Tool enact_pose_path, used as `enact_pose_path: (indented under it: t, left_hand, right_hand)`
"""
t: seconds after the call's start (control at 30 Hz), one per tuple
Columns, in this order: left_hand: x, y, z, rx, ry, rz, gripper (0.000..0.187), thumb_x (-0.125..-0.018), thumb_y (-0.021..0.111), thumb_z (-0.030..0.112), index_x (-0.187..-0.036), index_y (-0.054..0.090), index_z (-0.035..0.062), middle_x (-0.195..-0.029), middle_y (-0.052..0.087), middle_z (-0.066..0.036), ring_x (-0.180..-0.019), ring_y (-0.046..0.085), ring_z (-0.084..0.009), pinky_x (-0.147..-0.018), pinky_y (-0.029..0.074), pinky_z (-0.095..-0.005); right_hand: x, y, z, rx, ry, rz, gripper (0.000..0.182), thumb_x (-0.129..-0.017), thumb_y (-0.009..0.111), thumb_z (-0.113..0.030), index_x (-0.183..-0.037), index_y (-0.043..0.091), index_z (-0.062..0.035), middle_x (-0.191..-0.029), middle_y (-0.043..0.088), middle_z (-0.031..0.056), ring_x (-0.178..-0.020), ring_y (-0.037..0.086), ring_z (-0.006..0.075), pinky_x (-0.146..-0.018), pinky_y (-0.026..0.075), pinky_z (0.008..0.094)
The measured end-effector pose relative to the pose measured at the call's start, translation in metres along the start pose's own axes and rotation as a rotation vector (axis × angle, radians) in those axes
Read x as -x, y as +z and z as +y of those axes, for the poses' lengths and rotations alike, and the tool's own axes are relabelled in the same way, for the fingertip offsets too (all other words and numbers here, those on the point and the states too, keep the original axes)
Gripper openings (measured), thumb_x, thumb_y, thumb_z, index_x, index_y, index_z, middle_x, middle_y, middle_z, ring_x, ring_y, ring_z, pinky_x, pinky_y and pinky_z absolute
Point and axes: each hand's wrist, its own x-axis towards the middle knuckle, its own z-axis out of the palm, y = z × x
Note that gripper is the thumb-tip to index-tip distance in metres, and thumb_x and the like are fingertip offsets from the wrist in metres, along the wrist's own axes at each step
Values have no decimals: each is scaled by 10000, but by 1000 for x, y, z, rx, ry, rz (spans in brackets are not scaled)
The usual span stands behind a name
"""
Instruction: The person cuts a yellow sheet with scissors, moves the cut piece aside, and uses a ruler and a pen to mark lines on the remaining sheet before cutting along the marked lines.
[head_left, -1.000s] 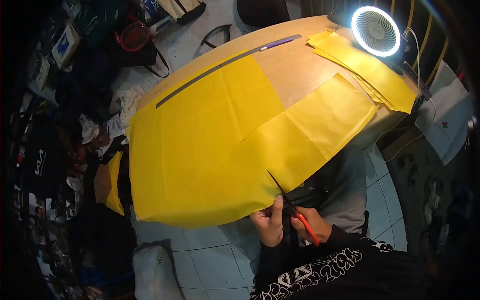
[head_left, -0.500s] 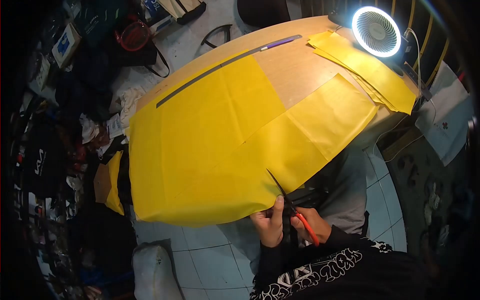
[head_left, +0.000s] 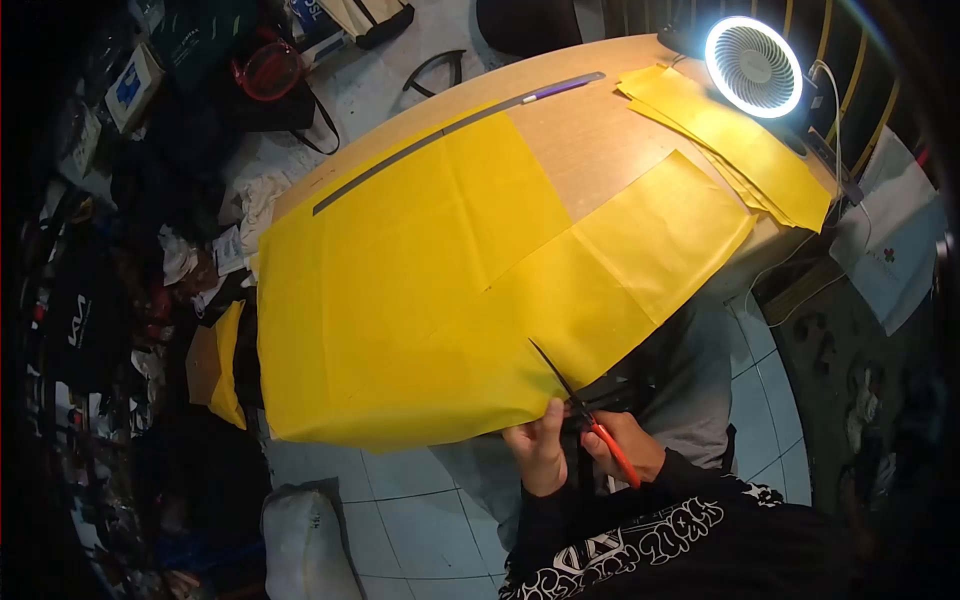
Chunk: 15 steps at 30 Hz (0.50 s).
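Note:
A large yellow sheet [head_left: 400,290] lies over the table, its near edge hanging toward me. My left hand [head_left: 540,445] pinches that near edge between thumb and fingers. Just to the right, my right hand [head_left: 625,448] is wrapped round the red handles of the scissors [head_left: 612,452]. The dark blades point up and left across the sheet, close to my left thumb. A grey ruler [head_left: 400,160] lies along the sheet's far edge, with a purple and white tool [head_left: 562,87] on its right end.
A round lit fan [head_left: 753,66] stands at the table's back right beside stacked yellow pieces [head_left: 745,140]. The wooden tabletop [head_left: 575,140] shows behind the sheet. A cable hangs at the right. A grey padded object [head_left: 308,545] is at the lower left; clutter lies at the left.
The scissors and my right hand have shifted very slightly, with the blade tip a little farther left. My left hand has moved slightly down. The sheet's near edge has changed shape a little.

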Motion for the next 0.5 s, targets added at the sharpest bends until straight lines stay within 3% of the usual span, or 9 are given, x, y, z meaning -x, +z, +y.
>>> enact_pose_path:
  t: [0.07, 0.17, 0.5]
  left_hand:
    - [1, 11, 7, 267, -132, 95, 148, -912, 648, 55, -1048, 600, 23, -997, 629, -35, -857, 605, -124, -797, 478, -280]
    - [-3, 13, 5, 134, -65, 214, 183, -954, 611, 142, -1111, 593, 50, -1055, 623, -47, -872, 602, -121, -723, 494, -267]
    - [-5, 12, 4, 11, 87, 240, 225, -948, 596, 66, -1161, 578, -3, -1146, 620, -85, -1009, 625, -175, -855, 536, -319]
  right_hand:
    - [0, 0, 0, 11, 6, -1, 685, -897, 529, -615, -825, 559, 65, -593, 573, 176, -539, 601, 315, -532, 461, 396]
    - [0, -2, -5, 30, 27, -8, 670, -899, 537, -600, -821, 557, 65, -594, 572, 179, -545, 601, 321, -536, 461, 400]
    - [-1, 0, -6, 20, 36, -4, 686, -907, 514, -617, -775, 551, 55, -567, 549, 147, -523, 580, 268, -518, 448, 391]
